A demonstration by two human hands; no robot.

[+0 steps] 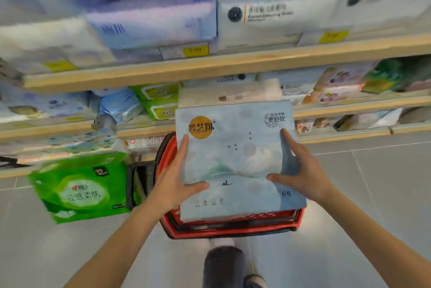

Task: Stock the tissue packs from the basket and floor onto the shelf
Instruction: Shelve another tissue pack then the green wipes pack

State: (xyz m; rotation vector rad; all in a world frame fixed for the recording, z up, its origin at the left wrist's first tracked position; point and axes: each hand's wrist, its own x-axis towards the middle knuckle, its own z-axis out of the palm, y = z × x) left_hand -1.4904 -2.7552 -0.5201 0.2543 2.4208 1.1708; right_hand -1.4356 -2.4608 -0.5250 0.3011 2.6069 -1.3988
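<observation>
A large pale blue tissue pack (235, 154) with a gold round logo is held flat above the red basket (233, 227). My left hand (177, 175) grips its left edge, thumb across the front. My right hand (296, 168) grips its right edge the same way. A green tissue pack (81, 187) lies on the floor to the left of the basket. The wooden shelf (210, 66) runs across the view above, with lower boards behind the held pack.
Several white and blue packs fill the upper shelf, with yellow price tags on its edge. Green, blue and pink packs sit on the lower shelves. Grey tiled floor (373, 182) spreads to the right. My leg and shoe show below the basket.
</observation>
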